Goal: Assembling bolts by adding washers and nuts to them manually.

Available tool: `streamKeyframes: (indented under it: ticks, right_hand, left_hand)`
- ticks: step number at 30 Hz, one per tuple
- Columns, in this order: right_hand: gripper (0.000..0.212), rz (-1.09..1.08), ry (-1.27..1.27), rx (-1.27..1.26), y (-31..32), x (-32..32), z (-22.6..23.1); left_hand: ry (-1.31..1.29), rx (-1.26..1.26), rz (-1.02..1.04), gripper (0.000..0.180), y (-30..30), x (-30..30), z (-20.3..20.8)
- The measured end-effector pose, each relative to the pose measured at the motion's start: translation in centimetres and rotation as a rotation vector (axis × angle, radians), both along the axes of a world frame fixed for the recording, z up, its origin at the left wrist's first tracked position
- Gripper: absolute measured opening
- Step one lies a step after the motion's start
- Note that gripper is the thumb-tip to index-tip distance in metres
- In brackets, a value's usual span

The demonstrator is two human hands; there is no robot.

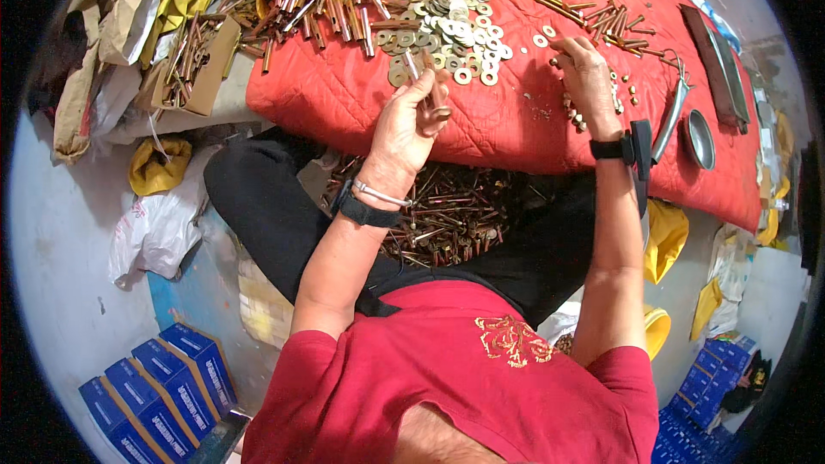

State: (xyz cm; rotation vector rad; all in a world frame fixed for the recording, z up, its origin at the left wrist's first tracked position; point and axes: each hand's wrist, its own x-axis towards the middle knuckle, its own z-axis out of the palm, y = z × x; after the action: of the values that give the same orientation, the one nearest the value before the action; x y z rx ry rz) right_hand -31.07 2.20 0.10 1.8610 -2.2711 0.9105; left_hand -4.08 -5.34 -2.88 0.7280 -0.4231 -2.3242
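My left hand (406, 125) is closed around shiny, copper-coloured metal tubes (432, 101), blurred at their ends, in front of a heap of flat washers (455, 30). To the right, my right hand (587, 77) hangs over a scatter of small nuts (581, 120) on the red quilted cloth (326, 103). Its fingers are bent together, and what they hold, if anything, is hidden. Two loose washers (549, 31) lie just beyond its fingertips. Long bolts (619, 26) are spread out farther back on the cloth.
A pile of metal tubes (344, 13) lies at the back left, beside an open carton of rods (198, 64). A spoon-like tool (672, 120), a small metal bowl (699, 139) and a dark metal bar (715, 69) rest at right. Assembled bolts (447, 215) fill the space between my legs.
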Motion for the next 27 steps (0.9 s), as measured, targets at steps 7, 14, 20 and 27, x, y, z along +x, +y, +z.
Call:
streamKeyframes:
  ticks: [7,14,20,27]
  right_hand:
    - [0.013,0.015,0.38,0.15,-1.2,-1.2,-0.9]
    - [0.017,0.226,-0.771,0.068,0.3,6.5,0.0]
    - [0.014,0.414,-1.1,-0.011,2.7,12.8,1.2]
    - [0.019,0.579,-0.875,-0.056,3.5,12.7,2.1]
  left_hand:
    - [0.052,-0.002,-0.134,0.03,1.0,2.6,0.1]
    - [0.029,-0.128,-0.152,0.028,3.1,3.7,0.4]
    - [-0.052,-0.229,-0.178,0.019,4.7,4.1,1.3]
    - [0.02,-0.174,-0.289,0.019,5.0,4.8,1.7]
